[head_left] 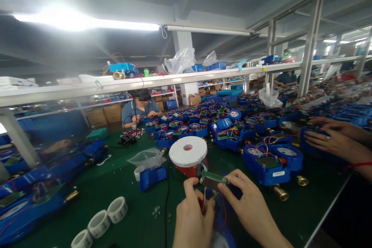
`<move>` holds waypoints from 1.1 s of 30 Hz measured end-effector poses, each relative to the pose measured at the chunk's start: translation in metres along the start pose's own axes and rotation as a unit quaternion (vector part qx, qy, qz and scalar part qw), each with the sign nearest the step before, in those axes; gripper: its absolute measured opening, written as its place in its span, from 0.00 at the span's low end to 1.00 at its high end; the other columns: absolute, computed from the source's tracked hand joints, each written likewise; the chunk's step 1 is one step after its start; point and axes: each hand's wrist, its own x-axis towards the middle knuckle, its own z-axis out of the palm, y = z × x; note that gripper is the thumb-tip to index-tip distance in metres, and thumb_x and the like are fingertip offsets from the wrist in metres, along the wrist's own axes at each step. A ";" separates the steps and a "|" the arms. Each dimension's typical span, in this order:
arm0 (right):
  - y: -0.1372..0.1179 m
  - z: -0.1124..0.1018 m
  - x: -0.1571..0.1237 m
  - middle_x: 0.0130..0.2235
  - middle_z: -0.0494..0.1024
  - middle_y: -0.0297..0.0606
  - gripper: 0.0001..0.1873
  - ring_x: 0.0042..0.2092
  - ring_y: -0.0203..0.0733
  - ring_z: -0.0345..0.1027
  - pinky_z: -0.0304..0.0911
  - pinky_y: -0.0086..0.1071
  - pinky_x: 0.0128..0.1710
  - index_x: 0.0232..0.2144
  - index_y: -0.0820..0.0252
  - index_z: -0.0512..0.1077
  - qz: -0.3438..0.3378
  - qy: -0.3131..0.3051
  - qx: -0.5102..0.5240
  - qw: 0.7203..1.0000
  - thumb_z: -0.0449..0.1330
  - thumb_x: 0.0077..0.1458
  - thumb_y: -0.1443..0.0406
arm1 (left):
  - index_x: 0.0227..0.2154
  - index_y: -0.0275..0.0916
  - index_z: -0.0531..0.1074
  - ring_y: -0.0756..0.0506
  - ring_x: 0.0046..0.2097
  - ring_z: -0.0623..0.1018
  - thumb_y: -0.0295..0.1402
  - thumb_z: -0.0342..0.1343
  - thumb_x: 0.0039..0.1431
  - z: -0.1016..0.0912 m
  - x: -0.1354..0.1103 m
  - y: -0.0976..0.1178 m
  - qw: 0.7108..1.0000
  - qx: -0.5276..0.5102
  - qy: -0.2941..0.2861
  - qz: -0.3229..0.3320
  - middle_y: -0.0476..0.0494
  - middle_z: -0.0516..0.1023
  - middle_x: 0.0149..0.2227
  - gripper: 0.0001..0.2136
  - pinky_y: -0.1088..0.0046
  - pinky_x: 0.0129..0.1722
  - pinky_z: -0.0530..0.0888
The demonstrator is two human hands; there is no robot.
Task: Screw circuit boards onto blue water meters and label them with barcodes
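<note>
A small green circuit board (213, 181) is held up in front of me, tilted, with thin coloured wires (205, 197) hanging from its underside. My right hand (250, 205) pinches the board's right end between thumb and fingers. At the board's left corner is the index fingertip of my left hand (193, 217), whose thumb and other fingers close around the wires. Below both hands lies a blue meter housing (225, 236), mostly hidden by them. Just beyond the board stands a large roll of white foam tape (188, 151).
Blue meters (266, 162) with brass fittings crowd the right and back of the green bench (136, 217). Label rolls (99, 223), a blue cover (152, 177), a plastic bag (148, 158) and a black cable (167, 201) lie left. Another person's hands (334, 139) touch a meter at right; a co-worker (141, 110) sits opposite.
</note>
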 end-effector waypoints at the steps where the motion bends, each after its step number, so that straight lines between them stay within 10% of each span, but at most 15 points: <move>1: 0.001 -0.001 0.000 0.36 0.69 0.36 0.15 0.39 0.45 0.67 0.60 0.36 0.40 0.28 0.56 0.71 0.007 -0.015 -0.013 1.000 0.53 0.64 0.58 | 0.46 0.42 0.55 0.46 0.25 0.75 0.25 0.49 0.57 0.000 0.000 -0.002 0.999 0.023 0.010 0.022 0.56 0.71 0.23 0.15 0.73 0.28 0.64; 11: 0.003 -0.010 0.010 0.32 0.69 0.34 0.15 0.38 0.44 0.68 0.60 0.34 0.38 0.26 0.57 0.72 0.015 -0.047 -0.066 0.997 0.56 0.62 0.58 | 0.43 0.43 0.69 0.39 0.43 0.75 0.35 0.56 0.60 -0.013 -0.005 0.008 0.936 0.239 0.084 0.246 0.42 0.75 0.43 0.09 0.61 0.41 0.69; 16: -0.003 -0.013 0.018 0.31 0.69 0.35 0.16 0.37 0.44 0.67 0.61 0.34 0.37 0.24 0.57 0.70 0.006 -0.052 -0.080 0.995 0.56 0.62 0.57 | 0.28 0.41 0.70 0.39 0.39 0.73 0.38 0.67 0.48 0.005 -0.010 0.014 0.932 0.243 0.087 0.255 0.48 0.75 0.33 0.11 0.57 0.44 0.62; 25: -0.005 -0.012 0.015 0.32 0.69 0.34 0.15 0.36 0.43 0.67 0.60 0.34 0.36 0.24 0.57 0.69 -0.015 -0.084 -0.079 0.993 0.56 0.61 0.58 | 0.25 0.40 0.65 0.48 0.27 0.70 0.27 0.49 0.64 -0.005 -0.003 0.015 0.915 0.176 0.086 0.352 0.51 0.71 0.24 0.10 0.67 0.33 0.61; 33: -0.012 -0.028 0.008 0.31 0.70 0.32 0.13 0.35 0.41 0.67 0.58 0.32 0.35 0.24 0.57 0.72 -0.045 -0.132 -0.034 0.990 0.57 0.60 0.63 | 0.40 0.42 0.70 0.41 0.45 0.73 0.31 0.56 0.60 -0.030 0.013 0.016 0.950 0.172 0.039 0.258 0.43 0.75 0.43 0.06 0.60 0.45 0.70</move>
